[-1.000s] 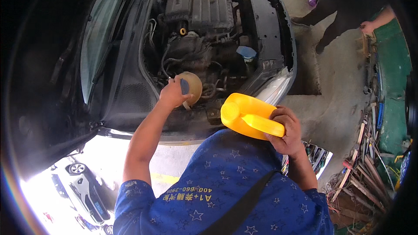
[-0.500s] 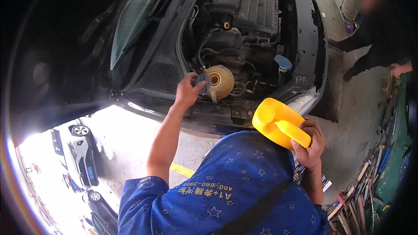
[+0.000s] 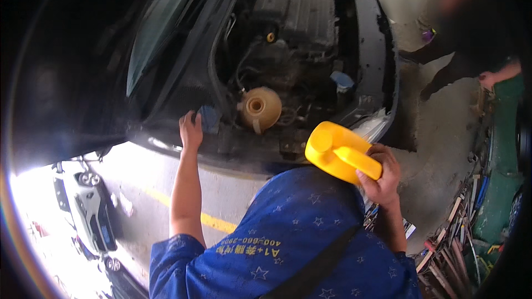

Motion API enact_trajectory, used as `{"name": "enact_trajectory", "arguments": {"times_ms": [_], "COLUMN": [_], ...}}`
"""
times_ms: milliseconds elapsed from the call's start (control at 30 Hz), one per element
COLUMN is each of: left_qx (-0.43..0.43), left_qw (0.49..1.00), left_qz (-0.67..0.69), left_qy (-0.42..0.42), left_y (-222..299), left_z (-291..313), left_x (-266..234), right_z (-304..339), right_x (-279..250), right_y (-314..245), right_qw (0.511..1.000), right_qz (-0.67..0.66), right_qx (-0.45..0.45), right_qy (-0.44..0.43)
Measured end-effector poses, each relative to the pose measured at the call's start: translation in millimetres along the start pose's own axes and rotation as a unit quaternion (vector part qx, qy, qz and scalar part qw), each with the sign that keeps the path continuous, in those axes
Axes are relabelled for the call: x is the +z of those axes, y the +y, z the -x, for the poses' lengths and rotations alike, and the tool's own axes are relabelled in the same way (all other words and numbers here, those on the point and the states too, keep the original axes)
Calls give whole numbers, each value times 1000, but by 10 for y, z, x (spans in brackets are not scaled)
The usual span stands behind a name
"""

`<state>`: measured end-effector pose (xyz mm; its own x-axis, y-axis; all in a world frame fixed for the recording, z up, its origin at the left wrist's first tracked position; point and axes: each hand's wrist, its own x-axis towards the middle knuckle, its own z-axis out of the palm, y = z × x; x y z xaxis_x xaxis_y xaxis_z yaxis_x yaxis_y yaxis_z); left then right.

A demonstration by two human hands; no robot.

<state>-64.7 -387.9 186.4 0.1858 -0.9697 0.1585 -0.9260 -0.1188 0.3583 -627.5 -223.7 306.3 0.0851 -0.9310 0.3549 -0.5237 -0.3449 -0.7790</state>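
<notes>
Blue cap: compared with one second ago, when it was sitting on the tank under my fingers, the blue cap [image 3: 208,119] is now lying or hovering at the black cowl panel [image 3: 185,97], well to the left of the tank. Half a second ago it was only just beside the opening.
Tank: the round, yellowish tank [image 3: 270,112] is remaining in its place in the engine bay, and its round mouth [image 3: 256,105] is now showing fully uncovered.
Left hand: my left hand [image 3: 191,132] is reaching over the edge of the car, its fingers partly bent and not clenched. The blue cap is showing just to the right of the fingertips; because of the blur, I cannot tell if I am gripping it or have released it.
Right hand: my right hand [image 3: 383,171] is keeping its firm grasp, with the fingers closing around the handle of the yellow jug [image 3: 338,152].
Yellow jug: it is tilting in the air before my blue shirt [image 3: 299,216], apart from the tank and to its lower right.
Engine bay: the ribbed engine cover [image 3: 296,16] is lying beyond the tank, and a blue lid [image 3: 342,81] is standing near the front edge.
</notes>
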Motion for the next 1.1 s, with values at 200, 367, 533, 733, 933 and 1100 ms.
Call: {"name": "enact_trajectory", "arguments": {"times_ms": [200,367,533,733,933,1100], "left_qx": [-13,77,363,631,672,509], "left_qw": [998,988,892,762,734,853], "left_qz": [-48,63,253,113,72,-10], "left_qy": [50,115,-95,-97,-74,-113], "left_y": [161,900,2328,3114,3166,3273], "left_z": [137,146,418,524,399,704], "left_x": [96,-133,-541,-579,-615,-802], "right_z": [6,-21,-61,-114,-63,-87], "right_x": [45,41,70,128,241,286], "right_y": [-113,-122,-178,-242,-252,-308], "right_qw": [998,997,998,999,998,999], "right_qz": [-8,-31,-32,-35,-44,-34], "right_qx": [19,22,-1,-23,-13,-9], "right_qy": [56,66,55,21,33,32]}}
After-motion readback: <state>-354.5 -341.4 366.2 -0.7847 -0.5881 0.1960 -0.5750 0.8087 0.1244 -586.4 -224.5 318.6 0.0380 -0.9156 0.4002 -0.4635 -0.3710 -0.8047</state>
